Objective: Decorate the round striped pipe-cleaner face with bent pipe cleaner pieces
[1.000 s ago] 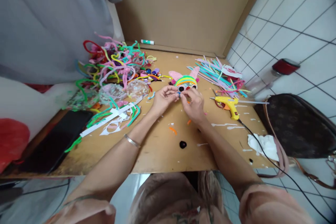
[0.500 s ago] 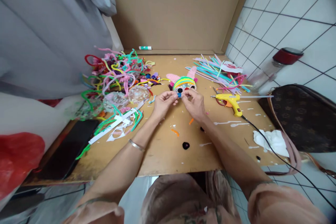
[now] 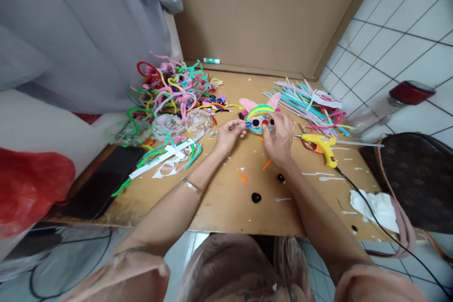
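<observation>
A craft corner — home or workshop, hard to tell — with pipe cleaners [image 3: 300,102] and a glue gun [image 3: 321,143] on a wooden bench [image 3: 219,205] beside a white-tiled wall [image 3: 396,54].

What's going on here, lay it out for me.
A person is working at a brown wooden table. The left hand pinches a small blue loop beside a round craft face with pink ears. The right hand is at the face's other side; whether it grips is unclear. A yellow plastic glue gun lies to the right, and a tangled pile of multicoloured fuzzy stems to the left.
</observation>
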{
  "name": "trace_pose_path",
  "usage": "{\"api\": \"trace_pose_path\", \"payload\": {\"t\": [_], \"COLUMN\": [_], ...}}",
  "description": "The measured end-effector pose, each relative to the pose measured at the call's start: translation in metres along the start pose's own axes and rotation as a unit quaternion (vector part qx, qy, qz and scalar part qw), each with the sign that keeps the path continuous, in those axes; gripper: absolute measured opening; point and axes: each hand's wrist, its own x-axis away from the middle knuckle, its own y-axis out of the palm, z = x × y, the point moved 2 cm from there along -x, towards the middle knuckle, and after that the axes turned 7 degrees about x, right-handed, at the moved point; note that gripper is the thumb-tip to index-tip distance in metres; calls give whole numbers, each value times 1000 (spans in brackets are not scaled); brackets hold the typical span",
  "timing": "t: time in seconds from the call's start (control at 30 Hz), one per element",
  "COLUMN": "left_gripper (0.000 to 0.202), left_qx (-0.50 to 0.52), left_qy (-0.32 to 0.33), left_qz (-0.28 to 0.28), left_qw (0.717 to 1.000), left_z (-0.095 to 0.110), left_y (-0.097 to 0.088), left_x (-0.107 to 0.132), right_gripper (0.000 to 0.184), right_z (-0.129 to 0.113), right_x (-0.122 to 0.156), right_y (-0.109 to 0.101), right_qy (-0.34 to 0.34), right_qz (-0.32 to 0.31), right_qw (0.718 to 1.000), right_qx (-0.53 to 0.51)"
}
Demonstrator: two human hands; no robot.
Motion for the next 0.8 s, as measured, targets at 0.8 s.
{"api": "trace_pose_path", "payload": {"t": [0.8], "left_gripper": [23], "left_qx": [21], "left_qy": [3], "left_qz": [-5], "left_qw": [1000], "left_z": [-10], "left_y": [6], "left_x": [-16], "right_gripper": [52], "right_z": [9], "right_x": [0], "right_y": [7], "right_qy": [-77], "right_qz": [-83], "right_qw": [993], "right_qx": [43]}}
